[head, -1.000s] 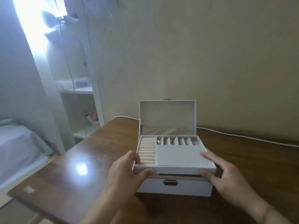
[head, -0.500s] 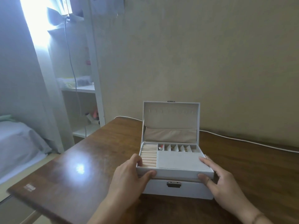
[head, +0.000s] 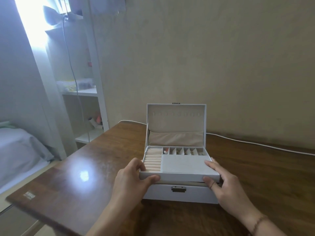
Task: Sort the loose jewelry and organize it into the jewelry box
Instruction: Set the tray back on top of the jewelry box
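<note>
**Q:** Where did the jewelry box (head: 177, 195) stand, and in what condition?

**A:** It stood on the wooden table (head: 105, 159), directly in front of me, near the table's front edge. Its lid (head: 176, 120) was raised upright at the back, showing a row of small hooks and a beige pocket. A drawer front with a metal pull (head: 178, 189) faced me.

**Q:** Where were your hands relative to it?

**A:** Both were on the removable top tray (head: 185, 165), one at each front corner. My left hand (head: 131, 181) gripped the left front corner: thumb across the front wall, fingers curled over the left rim beside the ring rolls (head: 152, 160). My right hand (head: 226, 186) gripped the right front corner: thumb on the front wall, fingers along the right side. The tray sat above the box body, with a dark gap visible under its front edge.

**Q:** What did the tray hold?

**A:** Ring rolls on the left, a flat covered panel in the middle and right, and a row of small compartments (head: 183, 151) along the back. Small jewelry pieces lay in some of them; they were too small to identify.

**Q:** Anything else nearby?

**A:** A white cable (head: 259, 143) ran along the table behind the box, by the wall. A white shelf unit (head: 85, 92) stood to the left, and a bed (head: 18, 150) further left.
</note>
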Demonstrator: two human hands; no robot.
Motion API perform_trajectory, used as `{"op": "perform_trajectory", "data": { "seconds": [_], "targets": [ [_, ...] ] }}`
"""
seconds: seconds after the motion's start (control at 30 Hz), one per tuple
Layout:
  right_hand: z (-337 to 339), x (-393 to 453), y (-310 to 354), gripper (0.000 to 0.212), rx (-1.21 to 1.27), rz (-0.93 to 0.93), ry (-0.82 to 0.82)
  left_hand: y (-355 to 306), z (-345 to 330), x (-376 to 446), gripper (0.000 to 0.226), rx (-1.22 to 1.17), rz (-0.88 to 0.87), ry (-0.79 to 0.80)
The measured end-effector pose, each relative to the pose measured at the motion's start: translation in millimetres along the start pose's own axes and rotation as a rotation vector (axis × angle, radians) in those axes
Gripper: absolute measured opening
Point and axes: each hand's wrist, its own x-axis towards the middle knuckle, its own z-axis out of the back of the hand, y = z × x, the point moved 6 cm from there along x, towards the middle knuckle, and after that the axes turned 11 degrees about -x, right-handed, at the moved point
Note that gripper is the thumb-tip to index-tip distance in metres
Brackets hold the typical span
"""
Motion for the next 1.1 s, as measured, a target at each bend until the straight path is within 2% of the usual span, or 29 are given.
{"op": "perform_trajectory", "data": {
  "seconds": [0.3,0.43,0.5,0.7,0.8,0.87,0.97,1.1],
  "targets": [
    [0,-2,0,0.069,-0.014,0.009,-0.030,9,-3,-2,0.042,-0.068,-0.086,-0.049],
    [-4,-7,4,0.082,-0.153,0.052,-0.025,2,-7,-11,0.032,-0.096,-0.197,-0.054],
    [-9,-8,3,0.078,-0.241,0.059,0.030,4,-12,-14,0.029,-0.058,-0.202,-0.043],
    [-5,-5,5,0.090,-0.376,0.100,0.096,11,-16,-7,0.039,-0.044,-0.284,-0.009],
    [18,19,16,0.074,-0.133,0.074,-0.087,22,-13,-4,0.051,-0.190,-0.224,-0.024],
    [35,53,17,0.061,0.071,-0.029,-0.194,28,-13,-3,0.055,-0.310,-0.164,-0.021],
    [41,112,21,0.062,0.232,-0.155,-0.141,28,-13,0,0.058,-0.422,-0.125,0.012],
    [35,153,33,0.059,0.407,-0.222,-0.065,30,-7,1,0.065,-0.542,-0.069,0.005]
  ]
}}
